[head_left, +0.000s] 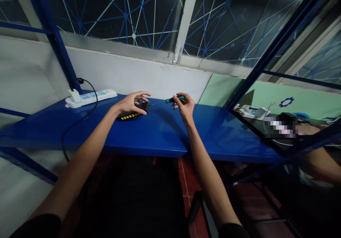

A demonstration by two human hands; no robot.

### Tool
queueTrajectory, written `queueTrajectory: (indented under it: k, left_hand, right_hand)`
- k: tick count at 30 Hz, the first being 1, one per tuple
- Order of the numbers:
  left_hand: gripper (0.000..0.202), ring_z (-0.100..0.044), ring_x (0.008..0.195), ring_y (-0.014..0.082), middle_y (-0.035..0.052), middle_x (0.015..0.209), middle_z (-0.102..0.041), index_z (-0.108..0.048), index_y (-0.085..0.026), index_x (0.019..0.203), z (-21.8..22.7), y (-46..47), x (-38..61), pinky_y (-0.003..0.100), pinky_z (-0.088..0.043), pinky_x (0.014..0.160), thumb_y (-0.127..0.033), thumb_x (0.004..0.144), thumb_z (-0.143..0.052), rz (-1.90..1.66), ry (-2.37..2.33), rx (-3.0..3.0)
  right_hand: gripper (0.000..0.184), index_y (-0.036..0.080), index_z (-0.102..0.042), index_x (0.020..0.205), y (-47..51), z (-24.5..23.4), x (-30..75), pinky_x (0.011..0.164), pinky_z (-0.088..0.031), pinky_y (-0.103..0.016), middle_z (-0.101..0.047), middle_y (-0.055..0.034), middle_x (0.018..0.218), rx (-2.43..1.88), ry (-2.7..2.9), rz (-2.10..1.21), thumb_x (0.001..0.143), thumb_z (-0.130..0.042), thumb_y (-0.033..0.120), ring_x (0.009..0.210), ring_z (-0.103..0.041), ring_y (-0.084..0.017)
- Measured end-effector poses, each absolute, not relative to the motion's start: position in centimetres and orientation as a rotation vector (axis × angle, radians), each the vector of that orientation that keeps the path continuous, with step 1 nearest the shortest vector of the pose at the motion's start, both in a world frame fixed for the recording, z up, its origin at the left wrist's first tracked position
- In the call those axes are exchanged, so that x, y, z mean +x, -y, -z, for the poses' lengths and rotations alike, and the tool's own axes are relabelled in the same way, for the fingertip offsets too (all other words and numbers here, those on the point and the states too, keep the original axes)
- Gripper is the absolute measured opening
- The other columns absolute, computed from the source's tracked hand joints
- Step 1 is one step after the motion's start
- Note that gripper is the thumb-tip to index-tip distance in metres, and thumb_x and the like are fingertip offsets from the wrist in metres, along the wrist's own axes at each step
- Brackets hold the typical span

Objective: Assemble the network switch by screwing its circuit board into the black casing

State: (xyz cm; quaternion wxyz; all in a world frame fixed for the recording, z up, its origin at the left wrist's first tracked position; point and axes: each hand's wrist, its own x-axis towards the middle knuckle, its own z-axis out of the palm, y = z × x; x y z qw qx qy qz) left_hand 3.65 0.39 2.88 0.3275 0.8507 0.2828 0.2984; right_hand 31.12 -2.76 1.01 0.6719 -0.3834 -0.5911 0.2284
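Observation:
A black device [144, 107] with a yellow-and-black striped edge rests on the blue table. The thumb and curved fingers of my left hand [128, 103] grip its right end from above. My right hand [188, 106] pinches a screwdriver [170, 100] with a green and black handle. Its thin shaft points left, with the tip at or very near the device's right end; whether it touches a screw is too small to tell. Small dark specks lie on the table just below the tip.
A white power strip [92, 97] with a plug and black cable [76, 122] lies at the table's left. The cable hangs over the front edge. Blue frame posts [60, 49] flank the table [213, 135]. At right, another person's arm [319, 165] is by a cluttered neighbouring bench.

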Motion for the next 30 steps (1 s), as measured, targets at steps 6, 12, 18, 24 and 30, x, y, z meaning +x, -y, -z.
queueTrajectory:
  k: [6,12,18,24,30]
  left_hand:
    - [0.079,-0.056,0.117,0.0290,0.0138,0.122,-0.061,-0.046,-0.023,0.135,-2.7,-0.6,3.6,0.039,-0.044,0.094,-0.034,0.063,-0.078,-0.765,-0.744,2.261]
    - [0.079,-0.058,0.115,0.0286,0.0134,0.121,-0.062,-0.048,-0.023,0.133,-2.5,-0.5,3.9,0.039,-0.043,0.093,-0.035,0.061,-0.080,-0.756,-0.787,2.268]
    - [0.075,-0.059,0.112,0.0290,0.0120,0.119,-0.064,-0.053,-0.024,0.131,-2.2,-0.9,4.1,0.040,-0.044,0.092,-0.032,0.061,-0.079,-0.743,-0.758,2.314]
    - [0.075,-0.058,0.111,0.0279,0.0105,0.116,-0.064,-0.056,-0.024,0.127,-1.7,-1.2,4.3,0.040,-0.044,0.094,-0.033,0.057,-0.081,-0.761,-0.748,2.278]
    - [0.075,-0.057,0.112,0.0283,0.0104,0.117,-0.062,-0.056,-0.024,0.128,-1.7,-1.1,4.3,0.040,-0.044,0.093,-0.033,0.058,-0.081,-0.758,-0.794,2.277]
  right_hand:
    - [0.041,0.025,-0.056,0.106,2.9,-1.2,31.2,0.048,-0.053,-0.025,-0.066,-0.0031,0.094,-0.861,1.392,-0.551,0.074,-0.071,0.045,0.065,-0.063,-0.013]
    - [0.028,0.021,-0.060,0.095,2.6,-1.0,31.3,0.046,-0.052,-0.025,-0.062,-0.0028,0.085,-0.850,1.418,-0.554,0.075,-0.067,0.040,0.065,-0.062,-0.013]
    - [0.026,0.021,-0.063,0.092,2.2,-0.5,31.5,0.043,-0.048,-0.021,-0.063,-0.0005,0.084,-0.911,1.478,-0.534,0.067,-0.067,0.028,0.061,-0.056,-0.010]
    - [0.030,0.020,-0.060,0.090,1.7,0.1,31.8,0.040,-0.044,-0.022,-0.060,0.0033,0.060,-0.981,1.435,-0.643,0.068,-0.072,0.035,0.053,-0.057,-0.013]
    - [0.040,0.022,-0.054,0.071,1.8,0.4,32.1,0.039,-0.039,-0.022,-0.053,0.0051,0.045,-1.240,1.468,-0.456,0.076,-0.065,0.060,0.038,-0.050,-0.011]
